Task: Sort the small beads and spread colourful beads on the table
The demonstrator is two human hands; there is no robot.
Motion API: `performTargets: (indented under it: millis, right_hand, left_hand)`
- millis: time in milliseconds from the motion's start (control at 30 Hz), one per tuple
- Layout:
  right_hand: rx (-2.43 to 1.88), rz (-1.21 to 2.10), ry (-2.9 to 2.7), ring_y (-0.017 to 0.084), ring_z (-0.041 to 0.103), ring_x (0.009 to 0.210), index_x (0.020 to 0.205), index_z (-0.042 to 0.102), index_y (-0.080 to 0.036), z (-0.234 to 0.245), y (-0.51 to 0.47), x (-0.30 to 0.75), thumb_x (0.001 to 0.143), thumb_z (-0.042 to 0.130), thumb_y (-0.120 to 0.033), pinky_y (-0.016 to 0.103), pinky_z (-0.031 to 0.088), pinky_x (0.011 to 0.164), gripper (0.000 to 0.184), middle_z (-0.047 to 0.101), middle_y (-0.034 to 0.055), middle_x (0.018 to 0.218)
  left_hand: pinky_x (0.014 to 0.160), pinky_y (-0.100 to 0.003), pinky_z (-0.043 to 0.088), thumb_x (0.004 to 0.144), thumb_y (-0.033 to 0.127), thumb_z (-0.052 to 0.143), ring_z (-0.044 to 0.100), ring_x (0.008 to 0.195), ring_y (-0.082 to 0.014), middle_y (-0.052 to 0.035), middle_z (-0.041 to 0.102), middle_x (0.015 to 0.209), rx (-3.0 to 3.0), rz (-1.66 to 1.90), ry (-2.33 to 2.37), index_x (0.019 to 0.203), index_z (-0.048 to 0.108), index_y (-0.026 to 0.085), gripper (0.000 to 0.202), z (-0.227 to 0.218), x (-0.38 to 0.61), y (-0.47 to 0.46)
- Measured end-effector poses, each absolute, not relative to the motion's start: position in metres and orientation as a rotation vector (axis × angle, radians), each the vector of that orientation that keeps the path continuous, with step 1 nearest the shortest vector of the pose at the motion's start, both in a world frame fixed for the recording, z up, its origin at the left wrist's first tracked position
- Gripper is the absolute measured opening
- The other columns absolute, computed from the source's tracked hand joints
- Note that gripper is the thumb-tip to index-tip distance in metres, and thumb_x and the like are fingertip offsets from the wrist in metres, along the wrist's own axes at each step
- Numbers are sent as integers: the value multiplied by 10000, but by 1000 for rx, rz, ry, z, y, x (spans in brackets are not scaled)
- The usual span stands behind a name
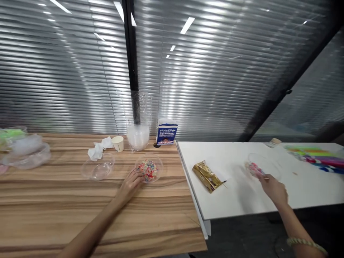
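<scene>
A round clear plastic bowl (159, 163) holding small multicoloured beads (147, 170) sits on the wooden table. My left hand (131, 182) grips its near left edge, with the fingertips over the rim beside the beads. Out to the right, above the white table, my right hand (274, 189) is closed on another clear plastic bowl (268, 165). That bowl is blurred, and a small patch of pink and pale beads (254, 169) shows on its left side.
The wooden table (150, 215) bears a clear lid (100, 170), crumpled tissues (96, 151), a paper cup (118, 143), a bag of white material (138, 137), a blue box (166, 134) and stacked containers (29, 154). The white table (228, 197) holds a gold packet (208, 176), a jar (274, 142) and colourful packs (319, 157).
</scene>
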State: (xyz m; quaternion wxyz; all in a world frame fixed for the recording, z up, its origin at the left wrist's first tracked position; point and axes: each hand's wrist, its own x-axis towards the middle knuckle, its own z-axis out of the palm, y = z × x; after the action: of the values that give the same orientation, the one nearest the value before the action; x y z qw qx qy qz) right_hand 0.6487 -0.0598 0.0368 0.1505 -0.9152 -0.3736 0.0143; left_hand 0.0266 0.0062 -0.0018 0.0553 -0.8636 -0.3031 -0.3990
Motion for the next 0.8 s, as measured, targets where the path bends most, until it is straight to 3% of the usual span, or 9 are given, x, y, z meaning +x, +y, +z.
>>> performTargets:
  millis: [133,200,267,367,500,700,800]
  right_hand:
    - [-2276,-30,-1446,331,644,908,1074,625,-227,64,-53,579,862,459,-550,391,477,716,420,699,103,1010]
    - [-2092,57,-1617,283,659,774,1041,631,-239,76,-46,527,857,477,-536,364,473,687,382,702,83,1011]
    - [-1896,101,-1800,269,655,810,1011,643,-243,83,-35,472,877,473,-505,341,471,699,340,701,85,1004]
    - [-1703,104,-2058,262,648,857,991,641,-239,78,-14,400,910,470,-468,318,462,707,297,702,74,962]
    - [-1673,96,-2143,243,658,854,1107,596,-208,52,19,335,905,547,-357,277,458,673,257,698,86,953]
    - [-1676,80,-2041,240,669,846,1264,502,-161,8,41,289,899,449,-148,292,484,675,368,690,112,962]
    - [-1611,37,-1928,257,658,908,1283,494,-163,-9,40,282,903,396,-134,340,502,742,394,673,131,1026]
  left_hand:
    - [947,-412,462,875,278,602,594,1034,-220,-71,661,1025,-2551,-1362,-1116,986,632,216,131,-1,23,9]
    - [1012,-469,405,806,370,675,534,1145,-264,-104,613,1163,-2507,-1456,-1289,1109,596,218,349,-1,24,10]
    - [1066,-511,333,767,450,684,441,1259,-297,-135,514,1316,-2441,-1611,-1541,1240,518,211,556,-2,26,10]
    - [1096,-487,298,784,495,622,326,1362,-290,-148,381,1445,-2321,-1914,-1965,1346,413,197,670,-5,29,11]
    - [1153,-426,182,719,487,678,321,1378,-277,-140,480,1396,-2311,-2135,-2250,1233,543,171,619,-5,30,15]
    - [1142,-400,243,719,375,702,394,1346,-263,-100,572,1331,-2076,-2555,-2403,1067,661,206,389,-7,22,16]
    - [1133,-411,268,742,352,685,415,1332,-262,-99,593,1307,-1914,-2672,-2471,1038,677,192,336,-9,20,18]
